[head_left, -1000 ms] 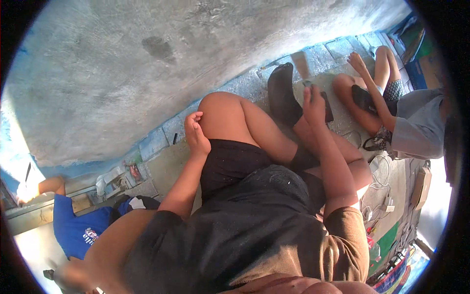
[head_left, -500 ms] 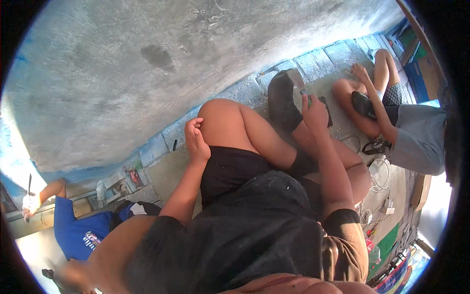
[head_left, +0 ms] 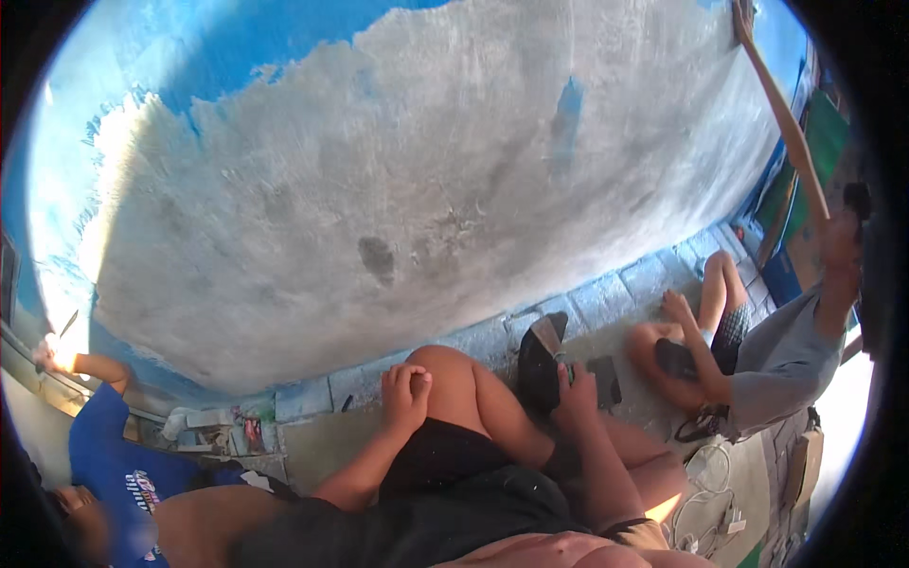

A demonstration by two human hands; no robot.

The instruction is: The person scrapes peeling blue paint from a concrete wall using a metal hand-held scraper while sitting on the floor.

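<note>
No box, tray or other container shows clearly near your hands; the litter of small packets [head_left: 222, 431] at the foot of the wall on the left is too small to sort out.

Your left hand [head_left: 405, 393] rests on your raised left knee [head_left: 445, 374], fingers curled loosely over it and gripping nothing, the forearm running down and back toward your body. Your right hand [head_left: 574, 393] reaches farther out, arm nearly straight, and its fingers close around the near edge of a dark shoe [head_left: 540, 364] that stands tilted up on the concrete floor [head_left: 322, 445], just right of your knee. A flat dark piece [head_left: 604, 379] lies just beside that hand on its right.

To the far right a person in a grey shirt [head_left: 781, 364] sits on the floor with knees drawn up. At the near left a person in a blue shirt [head_left: 118, 464] stretches an arm up along the rough grey wall [head_left: 426, 180]
</note>
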